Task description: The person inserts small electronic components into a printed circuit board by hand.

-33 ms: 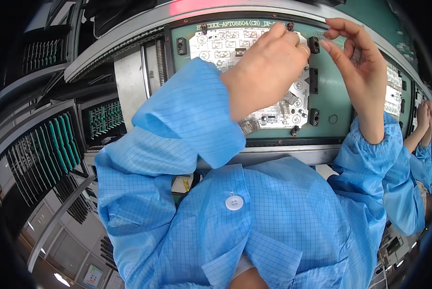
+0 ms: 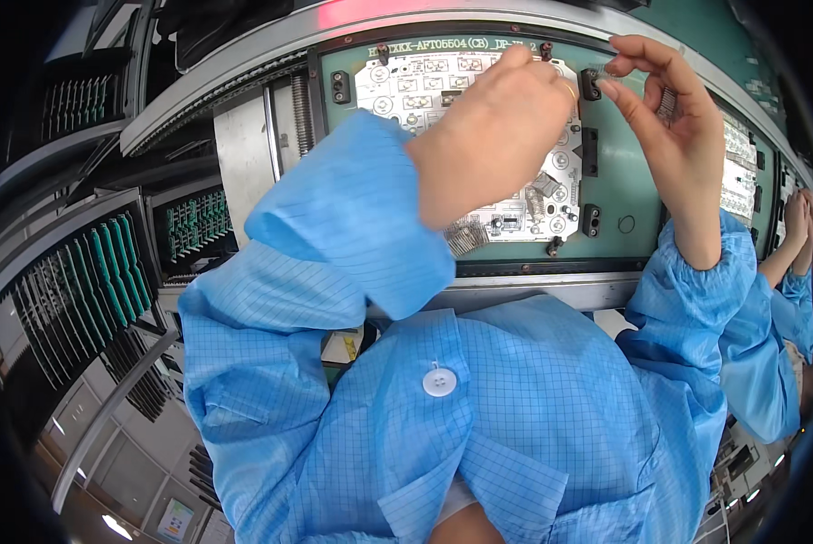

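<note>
My left hand (image 2: 495, 136) is over a white circuit board (image 2: 384, 107), its fingers closed near the board's far edge. Their tips are hidden, so whatever they hold cannot be made out. To the right, my right hand (image 2: 683, 127) is raised above the green carrier plate (image 2: 624, 186). Its thumb and forefinger pinch a small strip of thin wire-like parts (image 2: 603, 74), and more thin parts (image 2: 666, 102) show inside the curled fingers. A bundle of thin-leaded parts (image 2: 467, 238) lies at the board's near edge. Another small cluster (image 2: 544, 185) sits near its right side.
Black clamps (image 2: 591, 220) stand along the board's right side. A metal rail (image 2: 551, 290) runs along the near edge. Racks of green boards (image 2: 107, 272) are at the left. Another white board (image 2: 740, 168) and another person's hands (image 2: 798, 227) are at the far right.
My left hand has shifted slightly left and toward me over the board. My right hand has moved a little left. Both remain closed.
</note>
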`<action>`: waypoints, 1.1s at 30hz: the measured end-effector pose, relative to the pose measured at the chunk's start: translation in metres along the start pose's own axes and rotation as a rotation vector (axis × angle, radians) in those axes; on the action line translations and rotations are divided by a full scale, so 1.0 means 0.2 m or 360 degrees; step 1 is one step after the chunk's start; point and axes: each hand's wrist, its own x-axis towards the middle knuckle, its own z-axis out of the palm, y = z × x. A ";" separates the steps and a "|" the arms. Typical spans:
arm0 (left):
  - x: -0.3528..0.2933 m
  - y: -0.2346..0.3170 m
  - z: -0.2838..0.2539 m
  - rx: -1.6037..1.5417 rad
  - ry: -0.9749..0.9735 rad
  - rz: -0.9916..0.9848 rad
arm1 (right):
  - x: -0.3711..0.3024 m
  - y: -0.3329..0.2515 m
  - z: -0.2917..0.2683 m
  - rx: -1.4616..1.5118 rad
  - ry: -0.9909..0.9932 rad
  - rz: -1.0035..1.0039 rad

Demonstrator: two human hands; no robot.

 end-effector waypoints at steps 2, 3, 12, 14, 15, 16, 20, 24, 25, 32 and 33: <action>-0.02 0.03 -0.12 -0.0238 0.0039 -0.0155 | -0.02 0.01 0.01 -0.0112 -0.0097 0.0007; -0.02 0.05 -0.19 -0.0477 0.0085 -0.0314 | -0.03 0.01 0.03 -0.0111 -0.0092 0.0014; -0.26 0.09 -0.40 -0.0371 0.0422 -0.0869 | 0.03 -0.06 0.20 -0.0446 -0.0340 -0.0438; -0.28 0.11 -0.40 -0.0341 0.0393 -0.0881 | 0.04 -0.08 0.21 -0.0505 -0.0353 -0.0488; -0.28 0.11 -0.40 -0.0345 0.0394 -0.0887 | 0.04 -0.09 0.22 -0.0526 -0.0370 -0.0458; -0.29 0.10 -0.39 -0.0306 0.0385 -0.0825 | 0.04 -0.09 0.22 -0.0548 -0.0386 -0.0432; -0.28 0.08 -0.36 -0.0110 0.0374 -0.0571 | 0.04 -0.09 0.23 -0.0550 -0.0389 -0.0422; -0.24 0.06 -0.30 -0.0057 0.0386 -0.0488 | 0.05 -0.08 0.23 -0.0635 -0.0395 -0.0481; -0.23 0.06 -0.29 -0.0055 0.0373 -0.0465 | 0.05 -0.08 0.23 -0.0655 -0.0404 -0.0490; -0.17 0.04 -0.24 -0.0063 0.0336 -0.0380 | 0.03 -0.07 0.23 -0.0653 -0.0367 -0.0472; -0.16 0.04 -0.23 -0.0062 0.0331 -0.0379 | 0.03 -0.07 0.23 -0.0628 -0.0359 -0.0482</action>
